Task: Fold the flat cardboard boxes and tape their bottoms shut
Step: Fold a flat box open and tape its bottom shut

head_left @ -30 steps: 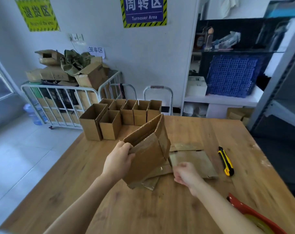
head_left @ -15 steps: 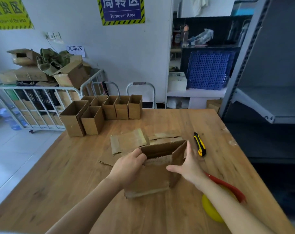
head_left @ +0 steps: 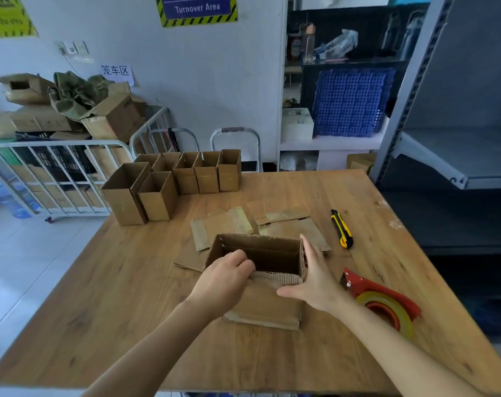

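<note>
Head view: the opened box stands mouth-up on the table, its long axis running left to right. The left hand curls its fingers over the box's near rim. The right hand lies flat, fingers straight, against the box's right wall. The tape dispenser sits right of the box, nearer the right hand.

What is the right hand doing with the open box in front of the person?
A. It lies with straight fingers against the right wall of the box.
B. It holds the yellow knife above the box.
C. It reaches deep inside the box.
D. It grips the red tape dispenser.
A: the right hand lies with straight fingers against the right wall of the open box, while the knife and the tape dispenser lie untouched to its right.
</note>
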Available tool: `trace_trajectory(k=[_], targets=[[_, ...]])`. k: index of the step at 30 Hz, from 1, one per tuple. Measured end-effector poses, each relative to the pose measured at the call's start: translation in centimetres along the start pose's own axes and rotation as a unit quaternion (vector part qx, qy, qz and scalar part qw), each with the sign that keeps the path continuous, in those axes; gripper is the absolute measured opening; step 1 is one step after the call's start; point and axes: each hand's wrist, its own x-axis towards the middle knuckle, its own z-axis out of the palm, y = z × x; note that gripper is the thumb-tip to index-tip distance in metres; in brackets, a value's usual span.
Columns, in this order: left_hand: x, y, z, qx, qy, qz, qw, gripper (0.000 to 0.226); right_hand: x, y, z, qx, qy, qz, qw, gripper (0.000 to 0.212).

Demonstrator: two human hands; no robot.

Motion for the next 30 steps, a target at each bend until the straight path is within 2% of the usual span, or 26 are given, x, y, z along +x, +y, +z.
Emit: trace_trajectory(k=[3,6,8,10,20,24,27,30], targets=[[-0.7,-0.4,-0.9,-0.028,0.054,-0.035,0.998,0.031,-0.4,0.3,-0.2,-0.021,-0.006,-0.008,1.000,0.127],[-1.4,-1.6,-1.5,-0.091,0.089,-0.156,0.979,0.044,-0.6,0.7,-0.6,-0.018,-0.007,-0.005,1.000,0.126],[-1.8,-2.4,-1.4,-0.137,0.068,-0.224,0.962,0.047,-0.5,0.7,-0.9,-0.016,-0.014,-0.004,1.000,0.126],[-2.2,-3.0,-1.1,-0.188,0.038,-0.256,0.947,0.045,-0.3,0.7,-0.9,-0.023,-0.021,-0.006,0.999,0.128],[-2.0,-2.4,-0.6,-0.273,0.015,-0.259,0.926,0.033,1.6,0.5,-1.8,-0.068,-0.048,0.010,0.997,0.135],[-1.7,-2.6,-0.7,-0.312,-0.038,-0.264,0.912,0.045,2.0,0.6,-1.8,-0.073,-0.062,0.018,0.995,0.136],[-1.2,-2.3,-0.8,-0.351,-0.108,-0.255,0.894,0.051,1.7,0.9,-1.6,-0.073,-0.073,0.013,0.995,0.137],[-0.6,-2.5,-0.9,-0.326,-0.160,-0.240,0.900,0.064,1.0,1.0,-1.3,-0.084,-0.033,-0.008,0.996,0.127]])
